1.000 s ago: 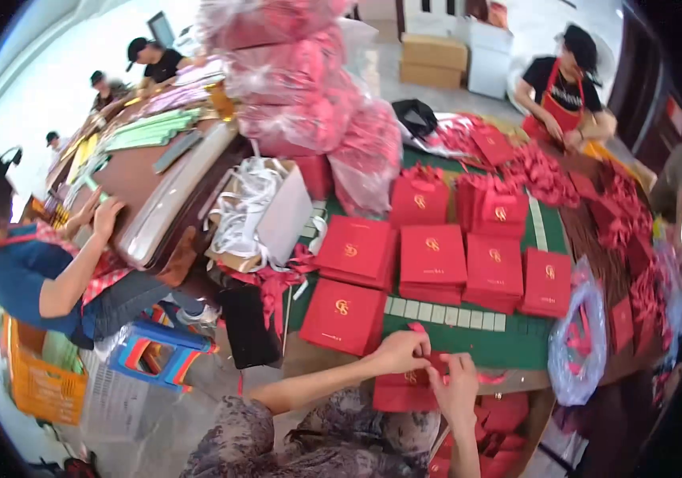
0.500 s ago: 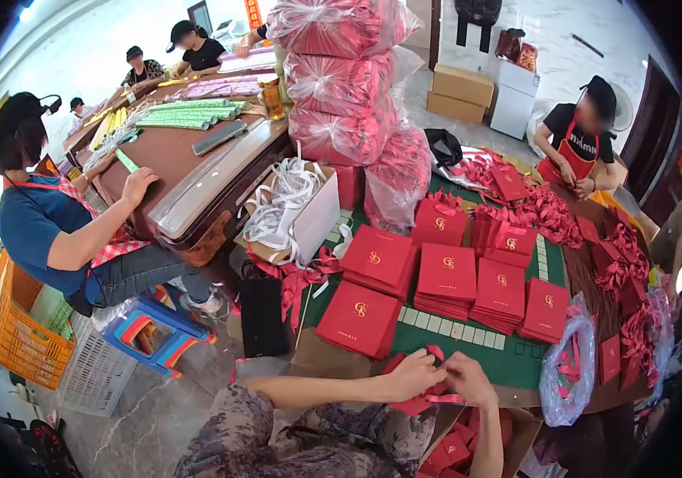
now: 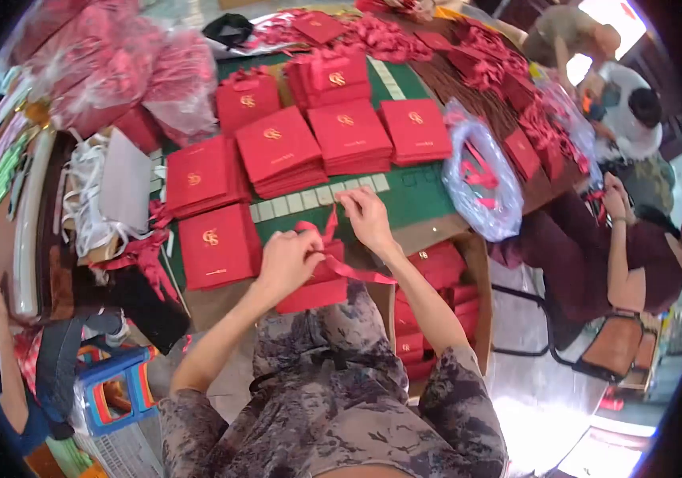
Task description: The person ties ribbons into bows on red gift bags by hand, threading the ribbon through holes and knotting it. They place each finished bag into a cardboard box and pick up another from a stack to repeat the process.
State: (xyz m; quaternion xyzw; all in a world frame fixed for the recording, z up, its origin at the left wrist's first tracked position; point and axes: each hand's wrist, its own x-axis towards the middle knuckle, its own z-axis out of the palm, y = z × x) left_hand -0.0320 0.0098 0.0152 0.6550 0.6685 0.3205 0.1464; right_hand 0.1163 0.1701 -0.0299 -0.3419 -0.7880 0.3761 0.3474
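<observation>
A small red paper bag [image 3: 315, 293] sits at my lap, below the table's edge, with red ribbon at its top. My left hand [image 3: 289, 261] is closed, pinching the ribbon [image 3: 361, 274] just over the bag. A strand trails from there to the right, under my right forearm. My right hand [image 3: 366, 219] is up and to the right, its thumb and fingertips closed on another upright ribbon end. The fingertips partly hide how the ribbon is looped. Just beyond my left hand lies a stack of flat red bags [image 3: 217, 245] with gold lettering.
More red bag stacks [image 3: 279, 151] stand on the green mat [image 3: 416, 199]. A plastic-wrapped ribbon ring [image 3: 484, 183] lies to the right. Below the table edge, an open carton [image 3: 480, 299] holds red bags. A box of white straps [image 3: 130, 187] is at left. People sit on both sides.
My hands have moved apart, the right one rising with a ribbon end while the left stays by the bag. The view has tilted down and swung right.
</observation>
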